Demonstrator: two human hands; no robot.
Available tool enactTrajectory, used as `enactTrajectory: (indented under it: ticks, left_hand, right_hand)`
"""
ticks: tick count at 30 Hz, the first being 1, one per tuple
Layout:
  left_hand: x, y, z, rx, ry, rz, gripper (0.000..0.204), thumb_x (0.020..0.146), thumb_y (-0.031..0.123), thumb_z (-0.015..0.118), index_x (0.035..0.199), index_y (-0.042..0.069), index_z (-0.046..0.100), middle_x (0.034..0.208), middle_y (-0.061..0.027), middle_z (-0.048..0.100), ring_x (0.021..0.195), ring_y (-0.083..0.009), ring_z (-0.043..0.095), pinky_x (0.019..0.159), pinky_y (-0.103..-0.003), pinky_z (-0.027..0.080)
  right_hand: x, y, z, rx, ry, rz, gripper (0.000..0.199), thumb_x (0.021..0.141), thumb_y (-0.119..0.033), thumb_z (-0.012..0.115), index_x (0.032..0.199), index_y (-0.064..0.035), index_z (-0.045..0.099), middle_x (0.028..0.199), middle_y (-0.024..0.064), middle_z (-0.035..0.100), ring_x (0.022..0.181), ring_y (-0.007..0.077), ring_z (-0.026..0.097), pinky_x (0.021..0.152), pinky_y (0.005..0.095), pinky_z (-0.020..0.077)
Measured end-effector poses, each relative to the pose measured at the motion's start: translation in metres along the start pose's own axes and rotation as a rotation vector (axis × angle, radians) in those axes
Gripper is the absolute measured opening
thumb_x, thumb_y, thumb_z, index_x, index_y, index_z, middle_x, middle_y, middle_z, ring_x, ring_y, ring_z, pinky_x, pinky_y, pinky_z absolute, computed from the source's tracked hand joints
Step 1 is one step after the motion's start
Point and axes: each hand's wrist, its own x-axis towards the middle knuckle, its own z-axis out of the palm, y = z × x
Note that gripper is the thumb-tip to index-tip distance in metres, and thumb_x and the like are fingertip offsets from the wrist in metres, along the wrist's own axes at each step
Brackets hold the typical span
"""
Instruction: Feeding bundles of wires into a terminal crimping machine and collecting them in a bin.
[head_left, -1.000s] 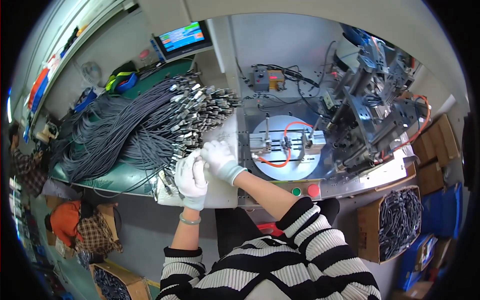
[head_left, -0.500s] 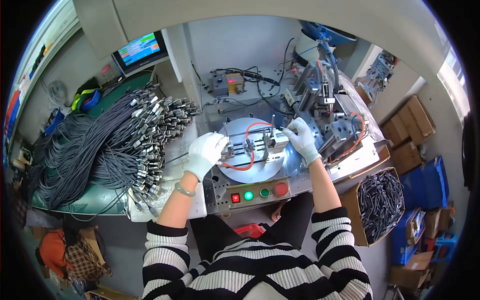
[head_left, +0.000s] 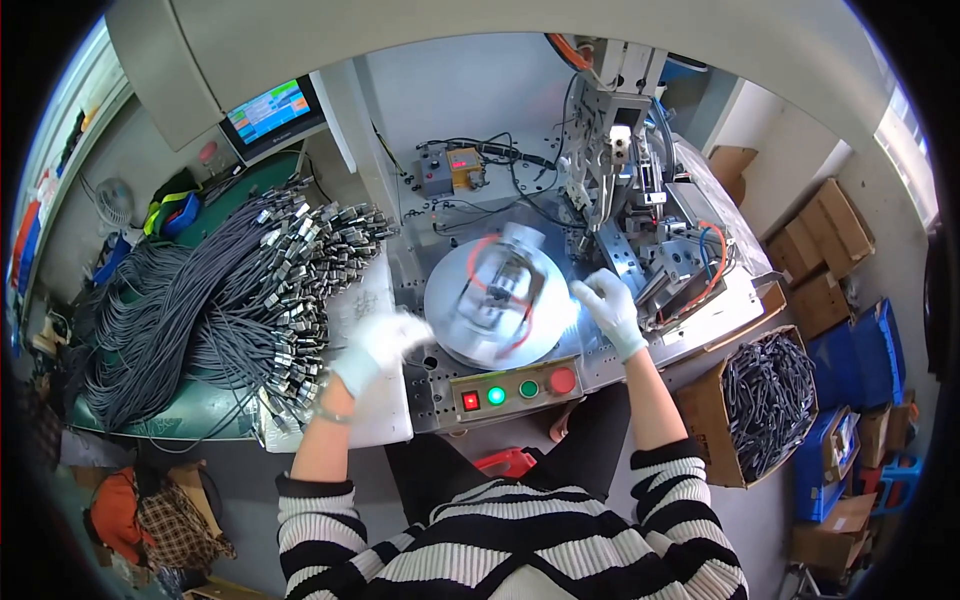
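Round silvery metal turntable (head_left: 480, 335) with a blurred clamp fixture (head_left: 507, 285) and red wire loop on top, seated flat in the middle of a pale grey perforated machine bench (head_left: 420, 270). Fixture too smeared to read for long axis or heading. Stood in a workshop corner: pale wall panels behind, small colour touchscreen monitor (head_left: 270, 108) at upper left, upright metal press head (head_left: 612, 120) with hoses at the back right. Lay heaped to the left on a green mat (head_left: 150, 425): big bundle of dark grey rubbery cables with shiny metal plug ends (head_left: 230, 295), plugs fanned toward the bench. Sat along the bench's front edge: grey control strip with red square switch, two green round lights and a red round button (head_left: 515, 388). Rested on the floor at right: brown cardboard box of finished dark cables (head_left: 770, 400), plus stacked cartons and blue crates. White-gloved left hand (head_left: 385, 340) hovered just beside the disc's left rim, blurred, fingers loosely curled, hold on anything impossible to tell. White-gloved right hand (head_left: 608, 305) at the disc's right rim, fingers spread apart, gripping nothing visible
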Motion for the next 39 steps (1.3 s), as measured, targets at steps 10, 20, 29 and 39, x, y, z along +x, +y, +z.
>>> enactTrajectory:
  ticks: [10, 20, 29, 39]
  left_hand:
    - [-0.021, -0.002, -0.034, -0.116, 0.007, 0.019, 0.024, 0.087, 0.025, 0.059, 0.088, 0.007, 0.074, 0.084, -0.0034, 0.073, 0.072, -0.0215, 0.064, 0.07, -0.028, 0.048]
    - [-0.005, -0.028, -0.033, 0.058, 0.21, -0.056, 0.029, 0.088, 0.029, 0.057, 0.085, 0.006, 0.073, 0.08, -0.0067, 0.071, 0.067, -0.0259, 0.062, 0.065, -0.032, 0.047]
    - [0.098, 0.033, 0.013, 0.4, 0.444, 0.416, 0.019, 0.077, 0.029, 0.066, 0.091, 0.02, 0.074, 0.122, 0.003, 0.06, 0.109, -0.0218, 0.052, 0.095, -0.036, 0.04]
    - [0.09, 0.048, 0.053, -0.123, 0.665, 0.068, 0.021, 0.078, 0.02, 0.067, 0.095, 0.012, 0.075, 0.117, -0.0053, 0.061, 0.099, -0.0207, 0.057, 0.088, -0.033, 0.044]
  right_hand:
    - [-0.044, -0.001, -0.037, 0.188, -0.067, 0.085, 0.022, 0.084, -0.02, 0.066, 0.077, 0.0007, 0.063, 0.074, 0.0017, 0.052, 0.065, 0.0127, 0.046, 0.063, 0.0243, 0.0402]
    - [-0.053, -0.014, -0.042, 0.143, -0.1, 0.023, 0.015, 0.084, -0.014, 0.063, 0.079, -0.0001, 0.062, 0.077, 0.0015, 0.055, 0.066, 0.0113, 0.047, 0.064, 0.0226, 0.0401]
    - [-0.027, -0.012, -0.004, 0.123, -0.171, 0.072, 0.031, 0.085, -0.023, 0.066, 0.107, -0.0012, 0.066, 0.091, 0.0082, 0.064, 0.081, 0.0178, 0.059, 0.079, 0.0271, 0.0478]
    - [0.044, -0.024, 0.064, 0.298, -0.101, 0.036, 0.042, 0.083, -0.02, 0.066, 0.12, -0.0028, 0.054, 0.091, 0.0068, 0.061, 0.074, 0.0136, 0.054, 0.071, 0.0272, 0.0455]
